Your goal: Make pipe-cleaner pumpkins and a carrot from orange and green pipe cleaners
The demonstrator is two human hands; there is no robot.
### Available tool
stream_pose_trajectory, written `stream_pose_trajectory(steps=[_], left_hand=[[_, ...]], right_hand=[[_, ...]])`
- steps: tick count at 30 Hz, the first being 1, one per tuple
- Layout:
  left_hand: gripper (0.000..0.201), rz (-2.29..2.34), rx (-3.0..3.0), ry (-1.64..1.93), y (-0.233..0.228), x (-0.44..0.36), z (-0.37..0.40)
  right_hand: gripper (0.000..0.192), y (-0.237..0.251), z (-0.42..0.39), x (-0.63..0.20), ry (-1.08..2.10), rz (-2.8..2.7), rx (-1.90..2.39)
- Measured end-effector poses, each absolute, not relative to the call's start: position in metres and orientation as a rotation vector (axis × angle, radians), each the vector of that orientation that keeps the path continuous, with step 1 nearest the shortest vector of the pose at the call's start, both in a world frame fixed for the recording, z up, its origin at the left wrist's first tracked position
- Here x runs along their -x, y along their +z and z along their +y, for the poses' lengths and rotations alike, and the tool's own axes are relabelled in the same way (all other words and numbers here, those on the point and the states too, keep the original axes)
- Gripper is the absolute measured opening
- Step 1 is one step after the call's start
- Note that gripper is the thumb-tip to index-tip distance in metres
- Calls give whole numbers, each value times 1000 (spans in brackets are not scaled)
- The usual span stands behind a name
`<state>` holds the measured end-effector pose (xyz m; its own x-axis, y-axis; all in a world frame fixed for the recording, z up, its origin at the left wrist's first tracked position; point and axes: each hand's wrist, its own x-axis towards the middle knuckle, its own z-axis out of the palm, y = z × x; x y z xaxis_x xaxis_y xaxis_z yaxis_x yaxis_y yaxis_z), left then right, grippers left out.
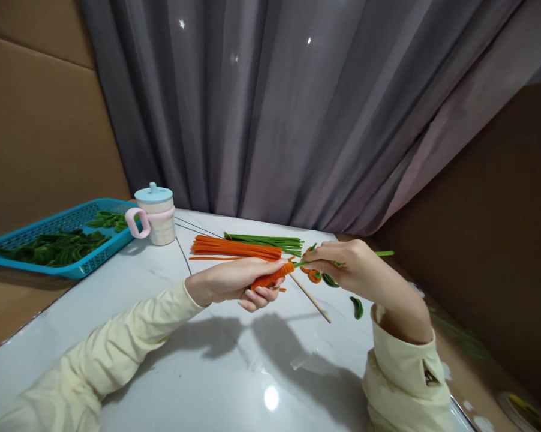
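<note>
Head view, looking down at a white marble-look table (117,300) with a grey curtain (297,108) behind.

Left hand (234,285) wrapped around an orange pipe-cleaner carrot (273,277), fingers curled shut on it, held just above the tabletop near the middle. Right hand (355,270) pinching a green pipe cleaner (382,254) at the carrot's top end, fingertips pressed together on the green strand, free end poking out to the right. Both in pale yellow sleeves (131,342).

Thin wooden stick (310,299) lying flat on the table right below the hands, slanting down to the right. Couple of small green leaf bits (357,307) lying loose next to it, plus a little orange curl (314,276) tucked under the right hand.

Just behind the hands: bundle of straight orange pipe cleaners (234,248), with a bundle of green pipe cleaners (266,241) right beside it on the far side, both lying flat.

Containers: blue plastic mesh tray (9,249) hanging off the left edge of the table, loaded with a heap of dark green leaf-shaped pieces (54,247), mostly on the near side, a few more at the far corner. Right next to the tray, a cream cup with a pale blue lid and pink handle (156,215), lid on, so can't tell what's in it.

Brown cardboard walls (36,120) on both sides.
</note>
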<state>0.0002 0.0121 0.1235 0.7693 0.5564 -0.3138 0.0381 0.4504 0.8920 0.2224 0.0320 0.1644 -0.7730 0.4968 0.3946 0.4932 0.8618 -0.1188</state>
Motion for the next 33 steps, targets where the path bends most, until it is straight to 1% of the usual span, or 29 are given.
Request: stream_pose_trajectory(steps=[10,14,16,20,23,27,33], left_hand=[[46,657,-1116,341,126,-2,9],[46,544,-1229,312,122,0,10],[49,498,-1244,312,120,0,12],[48,470,-1143,291,118,0,13],[50,477,-1048,244,117,-2,12],[49,480,-957,231,116,-3,11],[45,526,-999,341,116,-1,12]], right_hand=[[35,157,32,-210,-22,-2625,690],[29,160,32,-215,31,-2620,612],[29,162,31,-217,58,-2619,551],[31,160,30,-211,77,-2653,454],[32,155,31,-203,55,-2670,453],[32,151,31,-197,28,-2673,433],[24,157,30,-205,-36,-2582,530]])
